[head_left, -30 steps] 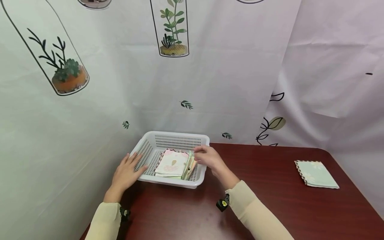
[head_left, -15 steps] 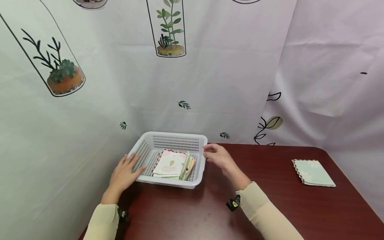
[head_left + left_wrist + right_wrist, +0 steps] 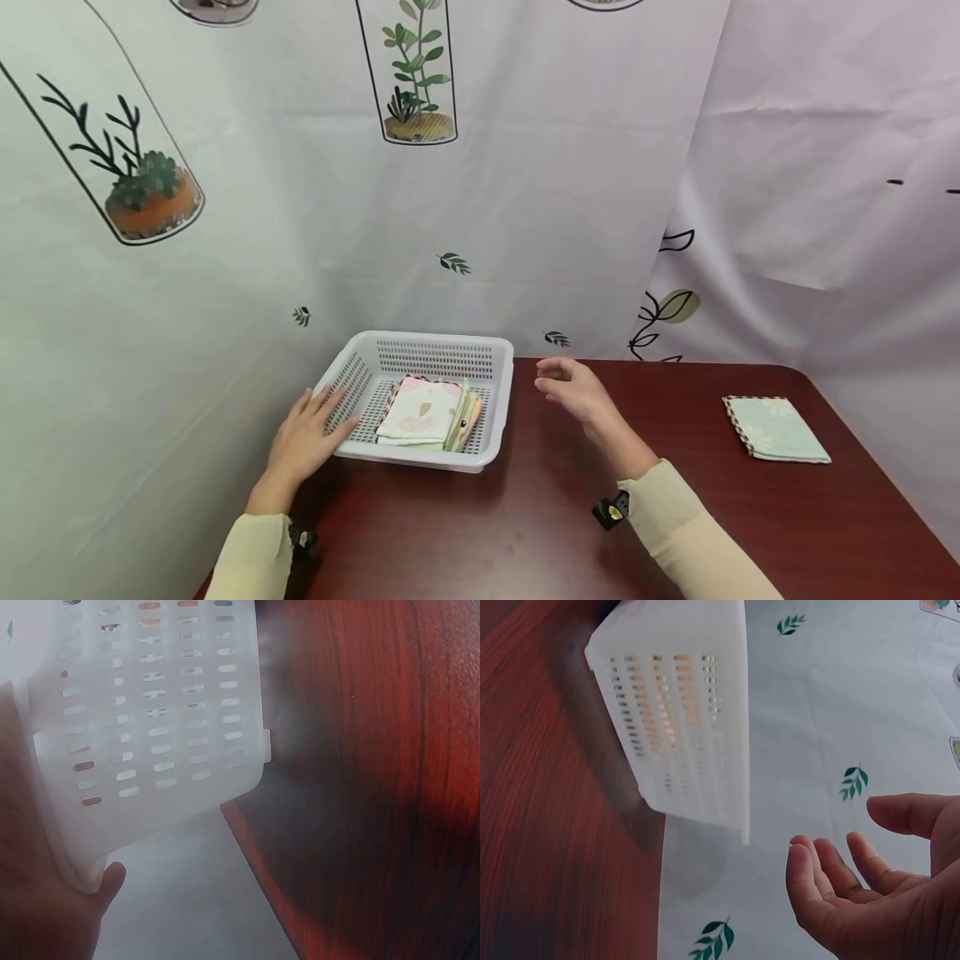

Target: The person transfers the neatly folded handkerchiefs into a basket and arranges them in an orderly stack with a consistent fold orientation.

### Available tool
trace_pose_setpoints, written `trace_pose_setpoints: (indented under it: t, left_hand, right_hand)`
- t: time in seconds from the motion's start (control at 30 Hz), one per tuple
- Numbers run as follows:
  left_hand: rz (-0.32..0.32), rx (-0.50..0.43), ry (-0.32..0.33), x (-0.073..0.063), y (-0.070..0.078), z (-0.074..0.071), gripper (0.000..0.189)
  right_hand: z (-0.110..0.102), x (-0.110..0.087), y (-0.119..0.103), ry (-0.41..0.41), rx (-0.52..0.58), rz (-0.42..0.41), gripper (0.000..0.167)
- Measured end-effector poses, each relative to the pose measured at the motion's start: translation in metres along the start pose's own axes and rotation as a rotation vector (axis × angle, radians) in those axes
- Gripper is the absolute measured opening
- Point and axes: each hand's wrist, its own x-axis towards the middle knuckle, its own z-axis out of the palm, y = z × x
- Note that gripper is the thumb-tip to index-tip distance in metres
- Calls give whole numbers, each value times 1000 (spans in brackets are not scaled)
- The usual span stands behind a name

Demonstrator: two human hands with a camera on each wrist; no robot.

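A white perforated plastic basket (image 3: 423,457) stands on the table by the wall. Inside it lie folded cloths, the top one a white square handkerchief (image 3: 422,408) with pink print and a checked edge. Beside that, green and orange cloths (image 3: 467,421) lean at an angle. My left hand (image 3: 302,439) rests with spread fingers on the basket's left rim; its fingertip (image 3: 112,879) shows by the basket corner in the left wrist view. My right hand (image 3: 581,390) hovers right of the basket, fingers loosely bent and holding nothing. At far right lies a folded pale green handkerchief (image 3: 777,429).
The reddish-brown wooden table (image 3: 465,533) meets a white fabric backdrop (image 3: 540,217) behind and at the left. Its right edge slopes toward the front right.
My right hand has moved right, from above the basket's right side to past its rim, with nothing held. My left hand stays at the basket. The view has shifted slightly.
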Motion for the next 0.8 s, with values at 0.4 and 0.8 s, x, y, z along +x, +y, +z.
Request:
trace_pose_setpoints:
  t: [0.4, 0.8]
  left_hand:
    - [-5, 0, -1, 0, 0, 1, 74]
    - [1, 2, 3, 1, -1, 1, 77]
  right_hand:
    - [-19, -4, 1, 6, -29, 10, 37]
    - [-42, -9, 12, 35, -43, 46, 40]
